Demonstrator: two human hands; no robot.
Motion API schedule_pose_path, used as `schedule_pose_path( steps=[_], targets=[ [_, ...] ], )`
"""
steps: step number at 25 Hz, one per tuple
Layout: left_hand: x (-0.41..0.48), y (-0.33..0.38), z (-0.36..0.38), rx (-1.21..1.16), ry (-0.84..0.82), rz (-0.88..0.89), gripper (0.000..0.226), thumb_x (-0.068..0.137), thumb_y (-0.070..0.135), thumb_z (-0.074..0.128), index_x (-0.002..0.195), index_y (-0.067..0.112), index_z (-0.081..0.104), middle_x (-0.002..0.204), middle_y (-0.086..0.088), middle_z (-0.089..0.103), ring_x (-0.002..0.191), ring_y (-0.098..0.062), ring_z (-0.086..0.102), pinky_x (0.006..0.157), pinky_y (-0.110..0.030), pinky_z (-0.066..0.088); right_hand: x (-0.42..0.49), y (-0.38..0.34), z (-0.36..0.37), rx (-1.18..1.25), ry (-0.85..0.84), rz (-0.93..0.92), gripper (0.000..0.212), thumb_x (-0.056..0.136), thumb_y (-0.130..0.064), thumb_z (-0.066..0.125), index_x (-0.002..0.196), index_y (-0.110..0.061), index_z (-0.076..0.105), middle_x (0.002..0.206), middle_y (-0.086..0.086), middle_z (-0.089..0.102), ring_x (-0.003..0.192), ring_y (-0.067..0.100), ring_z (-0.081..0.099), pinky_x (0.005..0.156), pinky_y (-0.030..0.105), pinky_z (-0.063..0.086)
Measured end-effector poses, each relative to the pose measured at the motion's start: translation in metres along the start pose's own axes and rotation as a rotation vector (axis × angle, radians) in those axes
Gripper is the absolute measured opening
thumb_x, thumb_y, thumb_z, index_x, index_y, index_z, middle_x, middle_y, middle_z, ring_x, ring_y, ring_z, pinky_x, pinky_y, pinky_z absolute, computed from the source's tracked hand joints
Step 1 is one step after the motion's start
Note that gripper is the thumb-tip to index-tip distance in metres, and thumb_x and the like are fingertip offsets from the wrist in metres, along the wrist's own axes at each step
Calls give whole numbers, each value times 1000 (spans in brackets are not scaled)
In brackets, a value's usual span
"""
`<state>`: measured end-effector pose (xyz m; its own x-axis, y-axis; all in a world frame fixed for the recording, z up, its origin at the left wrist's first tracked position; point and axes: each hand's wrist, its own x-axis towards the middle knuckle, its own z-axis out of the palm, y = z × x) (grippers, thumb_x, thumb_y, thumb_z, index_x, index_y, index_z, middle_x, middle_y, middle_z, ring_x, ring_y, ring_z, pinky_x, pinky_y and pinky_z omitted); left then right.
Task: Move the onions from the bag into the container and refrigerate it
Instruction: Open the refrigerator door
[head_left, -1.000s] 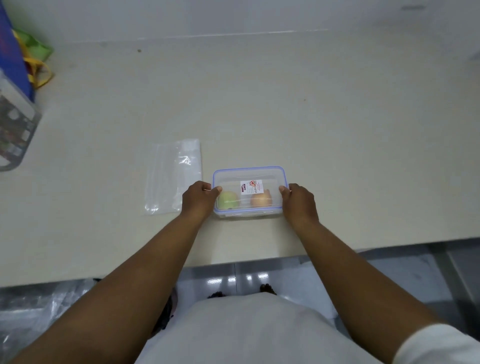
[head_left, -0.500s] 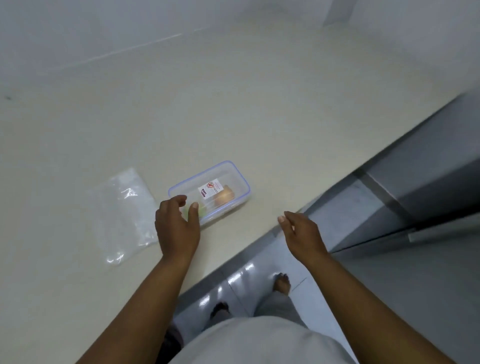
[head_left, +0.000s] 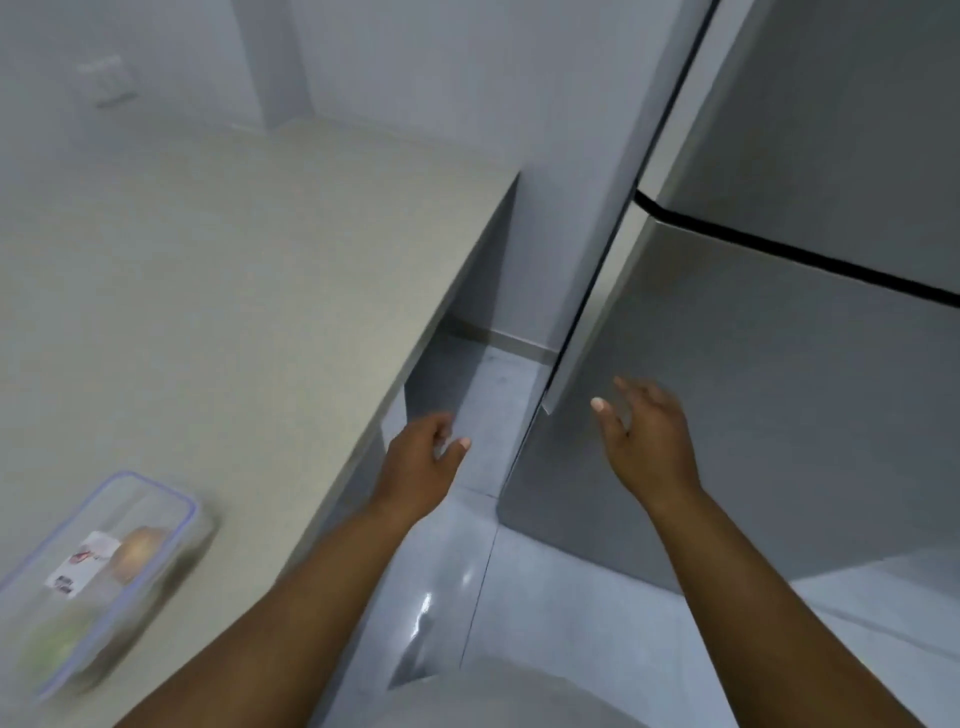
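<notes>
The clear lidded container (head_left: 156, 525) with a blue rim lies on the beige counter (head_left: 234, 291) at the lower left, blurred, with a brown onion (head_left: 137, 553) and a greenish one (head_left: 57, 647) inside. Both hands are off it. My left hand (head_left: 423, 462) hovers past the counter's edge, fingers loosely apart, empty. My right hand (head_left: 644, 436) is open in front of the grey refrigerator (head_left: 779, 389), just right of the lower door's long handle edge (head_left: 576, 332), not touching it. The bag is out of view.
The refrigerator stands to the right of the counter, its doors closed, with a dark seam between upper and lower door. A narrow gap with glossy floor tiles (head_left: 467, 597) separates counter and fridge. A wall switch plate (head_left: 106, 80) is at the upper left.
Both hands let go of the container and moved right. My view swung from the counter to the refrigerator; the right hand rose close to the fridge door's edge.
</notes>
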<state>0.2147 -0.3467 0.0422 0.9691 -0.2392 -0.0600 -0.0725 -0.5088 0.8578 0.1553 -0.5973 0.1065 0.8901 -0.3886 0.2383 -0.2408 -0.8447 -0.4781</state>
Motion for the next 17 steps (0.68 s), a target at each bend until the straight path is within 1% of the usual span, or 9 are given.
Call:
schedule_pose_path(
  steps=[2, 4, 6, 7, 9, 11, 14, 15, 17],
  targets=[
    [38, 40, 25, 10, -48, 44, 43, 90, 34, 64, 127, 13, 57, 111, -1, 62, 99, -13, 57, 83, -24, 40, 32, 9, -33, -45, 167, -49, 46, 92, -31, 59, 127, -2, 57, 124, 21, 58, 118, 38, 48, 101, 42, 42],
    [74, 83, 46, 0, -85, 79, 49, 90, 39, 63, 130, 14, 54, 117, -2, 60, 101, -13, 56, 83, -25, 39, 61, 14, -63, -106, 320, -140, 45, 91, -29, 61, 125, -1, 57, 125, 21, 56, 120, 38, 47, 100, 45, 44],
    [105, 122, 63, -49, -113, 86, 57, 89, 43, 62, 136, 14, 49, 133, -5, 56, 115, -18, 56, 90, -29, 43, 88, 16, -86, -195, 425, -220, 45, 89, -27, 62, 125, 0, 56, 129, 21, 54, 125, 39, 45, 102, 47, 42],
    [118, 138, 70, -67, -129, 91, 62, 90, 45, 61, 141, 13, 44, 141, -7, 52, 123, -22, 53, 97, -32, 43, 99, 17, -94, -244, 440, -236, 46, 89, -27, 62, 126, 0, 56, 131, 20, 54, 126, 39, 45, 103, 47, 41],
    [137, 164, 83, -74, -174, 101, 68, 90, 48, 58, 146, 15, 38, 149, -7, 44, 134, -24, 46, 103, -36, 38, 114, 19, -102, -323, 424, -263, 46, 87, -26, 61, 126, -1, 57, 127, 18, 56, 120, 38, 49, 98, 47, 43],
    [150, 178, 95, -113, -218, 104, 61, 91, 47, 57, 144, 19, 42, 147, -4, 49, 133, -22, 47, 102, -35, 39, 120, 21, -100, -369, 375, -281, 44, 86, -24, 61, 123, -2, 58, 118, 18, 58, 108, 39, 52, 90, 45, 44],
    [159, 176, 105, -192, -227, 69, 50, 96, 38, 54, 141, 20, 46, 143, -2, 53, 130, -20, 50, 100, -32, 40, 124, 18, -94, -395, 324, -254, 43, 84, -23, 63, 122, -4, 56, 116, 16, 55, 104, 36, 49, 87, 43, 44],
    [160, 171, 106, -192, -242, 47, 49, 97, 38, 51, 142, 21, 44, 144, -3, 52, 131, -21, 49, 102, -34, 40, 125, 17, -93, -393, 324, -243, 41, 84, -22, 63, 121, -4, 56, 115, 15, 55, 104, 36, 49, 88, 43, 43],
    [163, 161, 109, -166, -296, -9, 50, 97, 42, 48, 145, 27, 39, 149, -4, 46, 136, -25, 43, 109, -45, 38, 127, 15, -92, -391, 334, -214, 39, 82, -19, 62, 118, -5, 57, 116, 14, 55, 105, 35, 48, 89, 41, 42]
  ],
)
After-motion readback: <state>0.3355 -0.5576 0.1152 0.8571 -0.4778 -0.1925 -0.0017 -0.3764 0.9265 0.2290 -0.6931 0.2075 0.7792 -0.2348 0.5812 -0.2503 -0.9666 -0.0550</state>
